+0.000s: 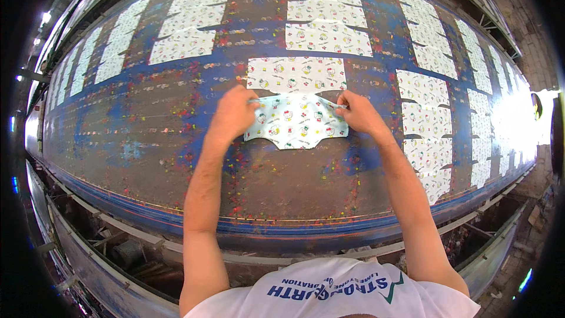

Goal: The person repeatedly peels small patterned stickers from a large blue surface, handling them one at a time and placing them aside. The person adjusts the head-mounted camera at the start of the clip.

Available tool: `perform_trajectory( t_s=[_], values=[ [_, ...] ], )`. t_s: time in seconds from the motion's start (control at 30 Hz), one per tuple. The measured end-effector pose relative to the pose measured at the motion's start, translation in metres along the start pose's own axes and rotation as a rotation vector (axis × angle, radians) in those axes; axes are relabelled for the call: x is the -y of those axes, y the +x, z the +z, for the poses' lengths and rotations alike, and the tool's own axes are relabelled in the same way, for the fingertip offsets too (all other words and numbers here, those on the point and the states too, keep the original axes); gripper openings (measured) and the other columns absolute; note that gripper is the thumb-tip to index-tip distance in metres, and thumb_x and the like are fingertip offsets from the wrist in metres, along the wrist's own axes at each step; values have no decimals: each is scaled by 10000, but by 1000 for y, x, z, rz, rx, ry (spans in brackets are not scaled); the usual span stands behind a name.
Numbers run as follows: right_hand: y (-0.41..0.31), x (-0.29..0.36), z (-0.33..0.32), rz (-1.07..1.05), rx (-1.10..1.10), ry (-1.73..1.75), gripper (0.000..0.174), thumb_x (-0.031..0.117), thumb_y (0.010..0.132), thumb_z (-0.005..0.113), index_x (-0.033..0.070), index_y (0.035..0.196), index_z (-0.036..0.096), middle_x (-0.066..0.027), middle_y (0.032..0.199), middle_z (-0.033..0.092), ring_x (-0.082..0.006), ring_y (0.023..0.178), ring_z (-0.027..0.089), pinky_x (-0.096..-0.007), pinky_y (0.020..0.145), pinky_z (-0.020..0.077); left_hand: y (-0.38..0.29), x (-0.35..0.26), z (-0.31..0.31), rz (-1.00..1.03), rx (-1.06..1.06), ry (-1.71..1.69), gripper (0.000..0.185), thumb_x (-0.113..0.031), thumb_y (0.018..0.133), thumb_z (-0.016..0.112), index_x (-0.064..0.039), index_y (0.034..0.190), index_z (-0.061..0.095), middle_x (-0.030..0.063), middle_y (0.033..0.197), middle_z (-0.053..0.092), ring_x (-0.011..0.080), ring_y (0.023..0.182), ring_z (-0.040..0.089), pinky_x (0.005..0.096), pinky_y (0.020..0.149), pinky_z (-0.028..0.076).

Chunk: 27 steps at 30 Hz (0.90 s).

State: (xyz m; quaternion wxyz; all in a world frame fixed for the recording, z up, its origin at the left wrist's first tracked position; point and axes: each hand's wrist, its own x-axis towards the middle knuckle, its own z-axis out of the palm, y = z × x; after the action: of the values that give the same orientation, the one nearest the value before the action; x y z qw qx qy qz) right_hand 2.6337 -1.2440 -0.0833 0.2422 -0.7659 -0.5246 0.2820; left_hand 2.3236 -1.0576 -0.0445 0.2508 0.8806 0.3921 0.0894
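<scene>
My left hand [236, 108] and my right hand [358, 110] pinch the two upper corners of a cut fabric panel [295, 121]. It is white with small printed cartoon figures, and its near edge is notched with curved cut-outs on both sides. The held top edge looks slightly lifted, while the lower part hangs close to or rests on the table; which of these I cannot tell. Just beyond it a matching printed panel [295, 73] lies flat, with dark curved gaps showing between the two at either side.
The long table [282, 181] is brown and blue with paint specks. Columns of similar panels lie at the far left [190, 17], far middle [326, 13], far right [426, 31] and near right [426, 130]. A rail [247, 258] runs along the near side. Strong glare covers the right end.
</scene>
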Motion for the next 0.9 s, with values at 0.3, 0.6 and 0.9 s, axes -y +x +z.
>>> perform_trajectory(
  t_s=[0.3, 0.6, 0.9],
  values=[
    [99, -6, -23, 113, -377, 37, 244, 183, 914, 758, 60, 1120, 713, -175, 1009, 768, -342, 953, 735, -464, 821, 552, 107, 38, -3, -100, -85, -92, 242, -191, 942, 758, -30, 1122, 773, 160, 992, 773, 267, 878, 737, 380, 791, 565],
    [138, -26, -7, 302, -173, -301, 370, 188, 855, 679, 101, 1208, 750, -203, 1117, 764, -371, 1141, 717, -475, 1002, 558, 147, 74, 44, -146, -89, 124, 248, -270, 922, 770, -36, 1004, 757, 191, 992, 729, 369, 935, 697, 461, 855, 541],
    [30, 20, 18, -66, -527, 70, 249, 22, 841, 700, 54, 1087, 690, -163, 923, 748, -388, 934, 720, -513, 821, 543, 7, -68, 49, 70, -327, -132, 203, -111, 947, 735, -2, 1115, 699, 157, 953, 703, 303, 846, 676, 393, 801, 536]
  ],
)
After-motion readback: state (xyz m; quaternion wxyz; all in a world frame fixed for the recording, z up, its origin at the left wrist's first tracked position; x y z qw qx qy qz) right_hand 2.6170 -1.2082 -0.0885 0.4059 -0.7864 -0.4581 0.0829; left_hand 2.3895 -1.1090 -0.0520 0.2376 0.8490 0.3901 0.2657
